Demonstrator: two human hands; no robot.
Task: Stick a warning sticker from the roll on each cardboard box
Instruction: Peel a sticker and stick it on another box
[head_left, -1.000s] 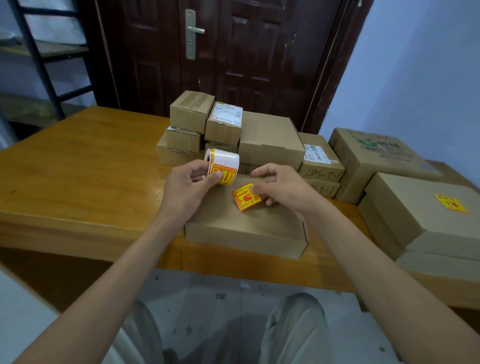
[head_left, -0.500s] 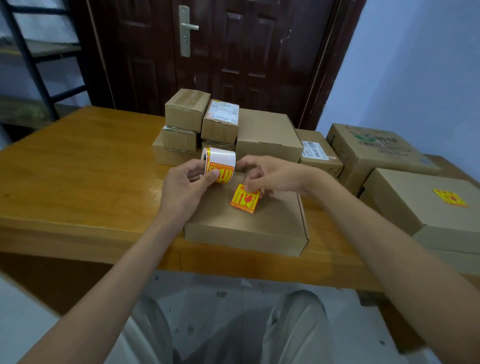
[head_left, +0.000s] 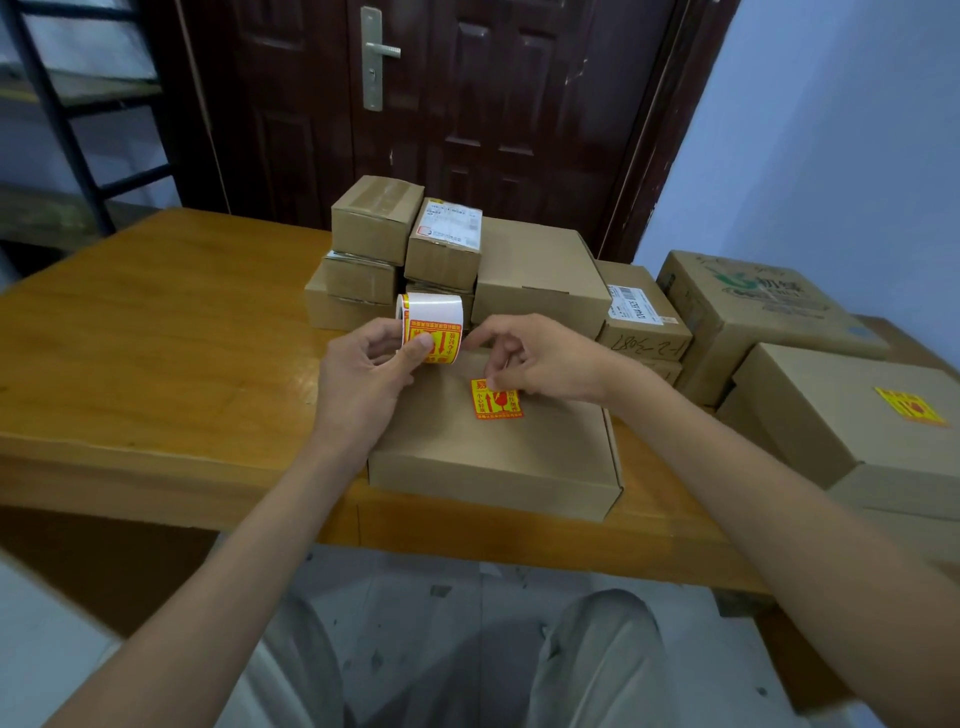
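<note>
A flat cardboard box (head_left: 493, 457) lies at the table's front edge. A yellow and red warning sticker (head_left: 497, 399) lies on its top. My right hand (head_left: 530, 356) hovers over the sticker's upper edge with fingertips curled down onto it. My left hand (head_left: 363, 369) grips the sticker roll (head_left: 431, 327) above the box's back left corner, thumb on the roll's printed face. A box (head_left: 852, 415) at the right carries a sticker (head_left: 909, 406).
Several smaller cardboard boxes (head_left: 447, 260) are stacked behind the flat box, with larger ones (head_left: 753, 306) at the right. The wooden table (head_left: 156, 338) stretches left. A dark door (head_left: 467, 104) and a metal rack (head_left: 67, 104) stand behind.
The sticker went from tilted in my right hand's pinch to lying flat on the box top. My right hand has turned over it. The roll stays in my left hand.
</note>
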